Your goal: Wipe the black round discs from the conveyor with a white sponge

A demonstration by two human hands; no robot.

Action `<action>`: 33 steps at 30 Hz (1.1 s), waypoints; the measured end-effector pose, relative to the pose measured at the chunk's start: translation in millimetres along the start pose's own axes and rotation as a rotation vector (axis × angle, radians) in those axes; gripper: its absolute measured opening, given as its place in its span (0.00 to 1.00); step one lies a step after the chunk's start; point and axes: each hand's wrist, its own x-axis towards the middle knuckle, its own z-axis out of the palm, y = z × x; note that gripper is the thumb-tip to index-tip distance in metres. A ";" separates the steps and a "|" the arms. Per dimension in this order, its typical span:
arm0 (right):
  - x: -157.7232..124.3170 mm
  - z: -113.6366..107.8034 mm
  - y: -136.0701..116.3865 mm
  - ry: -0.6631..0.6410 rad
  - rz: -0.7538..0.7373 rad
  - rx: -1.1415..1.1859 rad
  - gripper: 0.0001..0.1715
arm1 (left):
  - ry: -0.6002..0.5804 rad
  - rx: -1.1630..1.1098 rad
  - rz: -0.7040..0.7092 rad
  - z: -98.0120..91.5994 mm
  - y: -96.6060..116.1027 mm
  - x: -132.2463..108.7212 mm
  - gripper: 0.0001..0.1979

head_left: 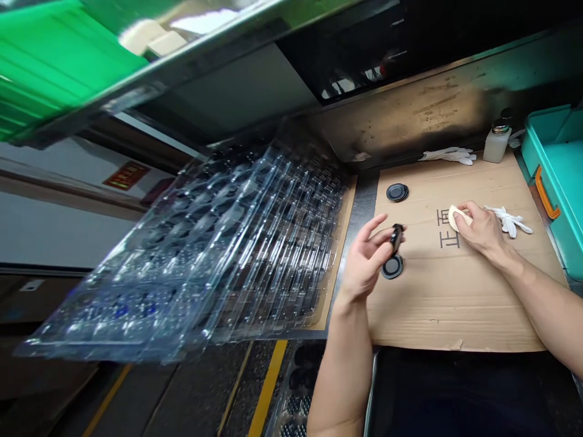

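Between its fingertips my left hand pinches a small black round part, tilted on edge above the cardboard sheet. Just below it lies another black disc. Farther back on the cardboard are overlapping black discs. My right hand is closed on a cream-coloured pad, low over the printed marks on the cardboard. A white glove lies right beside that hand.
Tall stacked clear plastic trays lean at the left. At the back are white gloves and a bottle. A teal bin with an orange handle stands at the right. A metal shelf edge crosses above.
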 end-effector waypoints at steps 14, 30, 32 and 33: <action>1.0 -0.8 3.2 0.021 -0.015 0.025 0.21 | 0.065 0.802 0.156 -37.3 -24.5 -43.8 0.35; -0.5 1.0 4.6 0.005 -0.010 -0.002 0.20 | -0.313 1.140 0.110 -27.8 -22.3 -19.2 0.37; -1.0 1.7 4.9 0.000 -0.009 -0.006 0.20 | -0.308 1.138 0.135 -27.9 -17.0 0.6 0.39; -1.2 1.9 5.0 -0.004 -0.009 -0.008 0.20 | -0.281 1.141 0.171 -28.2 -15.0 16.4 0.39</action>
